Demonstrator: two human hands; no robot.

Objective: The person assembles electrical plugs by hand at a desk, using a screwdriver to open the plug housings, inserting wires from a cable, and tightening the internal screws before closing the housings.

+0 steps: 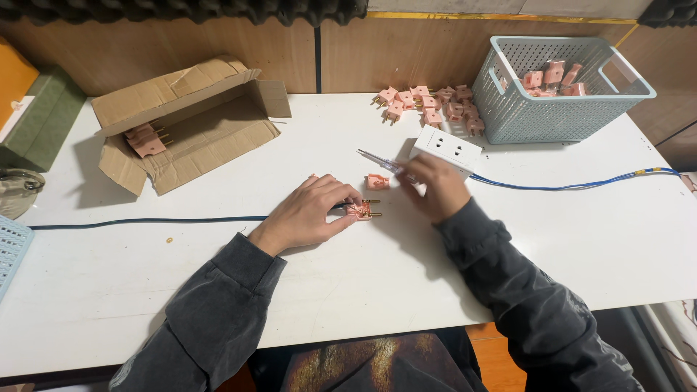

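We see two hands at work on a white tabletop [363,290]. Our landmark is the white rectangular plastic socket block [446,149], which lies near the middle of the tabletop.

The left hand [308,212] lies palm down, in front of the socket block and to its left. Its fingers are bent and press down on one small pink plastic plug with two brass prongs [363,210], which rests on the tabletop with the prongs pointing right. The right hand [435,189] sits just in front of the socket block, closed around a slim screwdriver with a clear handle [377,160] whose shaft points up and left. One separate pink plug piece [377,181] lies between the two hands, just left of the right hand.

Behind the socket block we count roughly a dozen loose pink plugs in a pile [432,105]; the exact number is hard to tell. To the right of that pile stands one pale blue perforated plastic basket [552,112] with several more pink plugs inside. Far left of the socket block lies one torn brown cardboard box [189,123] holding about two pink plugs. One blue cable [573,185] runs from the socket block to the right, and one dark cable [145,220] runs leftward from the left hand.
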